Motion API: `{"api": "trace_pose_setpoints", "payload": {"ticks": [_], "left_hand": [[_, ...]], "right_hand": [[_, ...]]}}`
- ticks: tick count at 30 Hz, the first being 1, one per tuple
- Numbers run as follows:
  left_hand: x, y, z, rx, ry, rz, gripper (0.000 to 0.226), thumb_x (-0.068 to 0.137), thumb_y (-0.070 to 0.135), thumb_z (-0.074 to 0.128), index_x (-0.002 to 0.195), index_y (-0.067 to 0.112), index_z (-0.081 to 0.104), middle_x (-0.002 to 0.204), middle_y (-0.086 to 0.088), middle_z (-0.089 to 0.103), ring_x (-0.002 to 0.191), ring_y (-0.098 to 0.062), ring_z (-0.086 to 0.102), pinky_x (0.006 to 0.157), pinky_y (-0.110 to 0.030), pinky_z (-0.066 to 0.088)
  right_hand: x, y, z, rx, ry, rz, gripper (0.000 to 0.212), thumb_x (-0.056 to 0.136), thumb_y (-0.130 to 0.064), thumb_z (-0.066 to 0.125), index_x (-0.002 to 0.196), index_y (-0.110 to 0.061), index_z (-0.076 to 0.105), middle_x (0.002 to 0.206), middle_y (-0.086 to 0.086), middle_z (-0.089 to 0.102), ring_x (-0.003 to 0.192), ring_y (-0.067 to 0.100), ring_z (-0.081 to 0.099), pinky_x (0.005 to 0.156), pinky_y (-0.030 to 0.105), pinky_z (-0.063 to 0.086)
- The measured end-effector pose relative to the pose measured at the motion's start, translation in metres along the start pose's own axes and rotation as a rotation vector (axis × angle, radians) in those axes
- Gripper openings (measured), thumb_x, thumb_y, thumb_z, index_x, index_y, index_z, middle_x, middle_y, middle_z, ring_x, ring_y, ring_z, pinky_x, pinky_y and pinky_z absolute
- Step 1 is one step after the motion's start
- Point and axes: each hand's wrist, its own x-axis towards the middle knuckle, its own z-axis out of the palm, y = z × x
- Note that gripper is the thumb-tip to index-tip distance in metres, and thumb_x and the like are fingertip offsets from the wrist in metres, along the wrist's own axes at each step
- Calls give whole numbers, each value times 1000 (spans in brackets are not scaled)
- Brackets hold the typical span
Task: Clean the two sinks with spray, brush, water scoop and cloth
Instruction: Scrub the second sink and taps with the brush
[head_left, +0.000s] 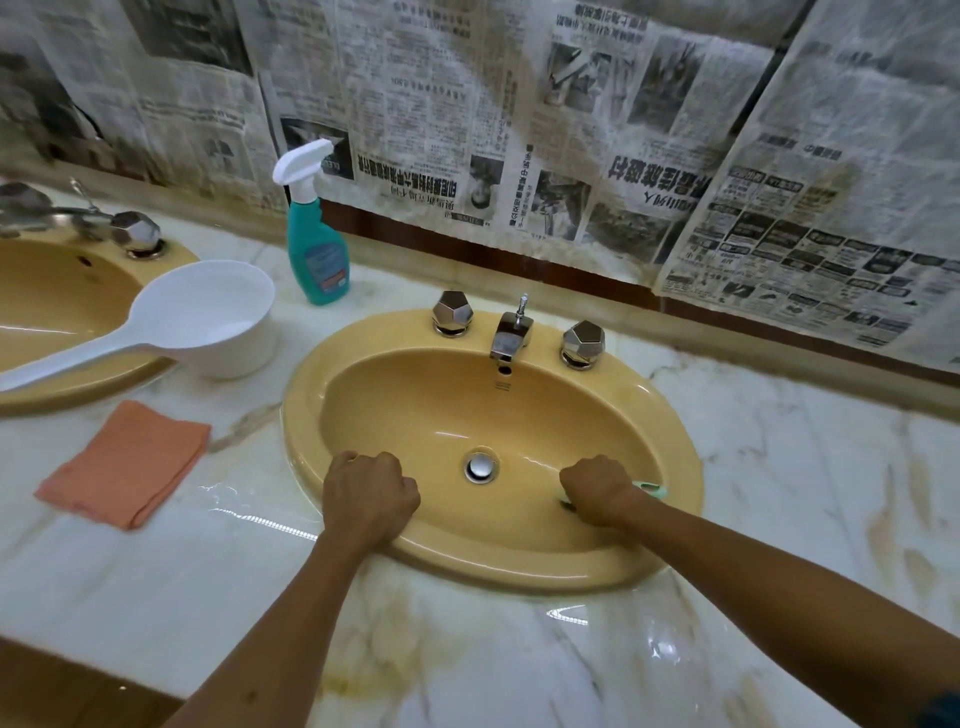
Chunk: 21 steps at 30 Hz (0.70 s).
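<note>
From the head camera, a yellow oval sink (322, 395) sat in a white marble counter (779, 467). Its basin held no standing water that could be made out; a chrome drain plug (480, 466) lay at the bottom, and a chrome spout (510, 332) stood at the back rim between two faceted chrome knobs.

The person's right hand (597, 488) was inside the basin, right of the drain, fingers closed tight around a pale green brush (649, 487). Only the end of its handle and a bit of its head showed past the fist, low against the basin wall. The left hand (366, 493) rested on the near left rim of the sink, curled into a loose fist with the fingers together and nothing visible in it.

A second yellow sink (31, 291) lay at the left edge, only partly in frame, with what looked like a film of water in its basin. A white water scoop (208, 317) stood on the counter between the two sinks, its long handle reaching out over the left sink's rim; whether it held water could not be told. Behind it stood a teal spray bottle (318, 254) with a white trigger, upright near the wall. A folded orange cloth (130, 462) lay flat on the counter left of the near sink. Newspaper sheets (571, 130) covered the wall.
</note>
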Motion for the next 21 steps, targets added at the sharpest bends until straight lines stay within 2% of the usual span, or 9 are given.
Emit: {"api": "trace_pose_setpoints", "payload": {"ticks": [3,5,9,11,13,15,17,19,21], "left_hand": [[-1,0,-1,-12,7,-1,30,90,35,49,99,19,73,94,-6,74,100,-23,62,105,-29,31],[-1,0,0,-20,5,1,31,89,36,48,97,19,74,90,-5,74,95,-20,63,108,-28,29],[0,-1,2,-26,15,15,31,88,36,49,93,19,74,85,-3,73,89,-18,65,110,-28,27],[0,-2,0,-22,10,11,33,87,37,47,92,19,74,85,-4,73,89,-18,65,109,-28,28],[-3,-2,0,-26,3,13,41,84,38,39,90,19,74,83,-4,73,88,-19,66,108,-28,28],[-3,-1,-2,-47,17,20,46,81,38,34,88,18,75,81,-5,74,87,-20,66,108,-29,29],[-2,0,-3,-48,8,14,38,85,36,41,89,19,75,83,-4,74,87,-20,66,108,-28,30],[0,1,-3,-39,-1,15,31,87,33,47,90,19,76,82,-3,74,86,-19,65,107,-28,31],[0,1,-3,-35,7,9,30,87,32,48,90,20,76,82,-3,74,86,-19,65,106,-27,32]], "right_hand": [[2,-13,3,272,-152,-95,35,83,-26,74,116,-17,68,117,3,68,104,23,62,75,28,43],[0,-3,-7,285,-228,-107,40,78,-23,78,116,-15,70,116,3,69,104,22,62,72,27,41],[-1,11,-3,15,25,76,38,94,-39,58,123,-14,55,124,8,61,116,27,55,84,32,40],[5,-15,6,172,-5,46,35,91,-42,60,115,-17,59,116,6,63,111,28,57,83,32,43],[6,-37,7,392,-133,-82,22,83,-31,70,99,-17,67,93,-1,66,93,23,57,71,29,41],[11,-22,0,443,-216,-118,31,76,-21,78,107,-17,72,98,-3,70,91,17,58,71,27,43],[13,3,-2,297,-149,-46,39,79,-25,76,116,-15,65,113,2,68,102,21,61,76,29,45],[18,12,5,201,-1,83,38,86,-35,67,117,-14,58,115,7,63,108,28,59,77,31,41],[24,-14,8,383,-31,35,27,84,-32,68,101,-12,64,91,6,63,90,25,59,71,30,39]]}}
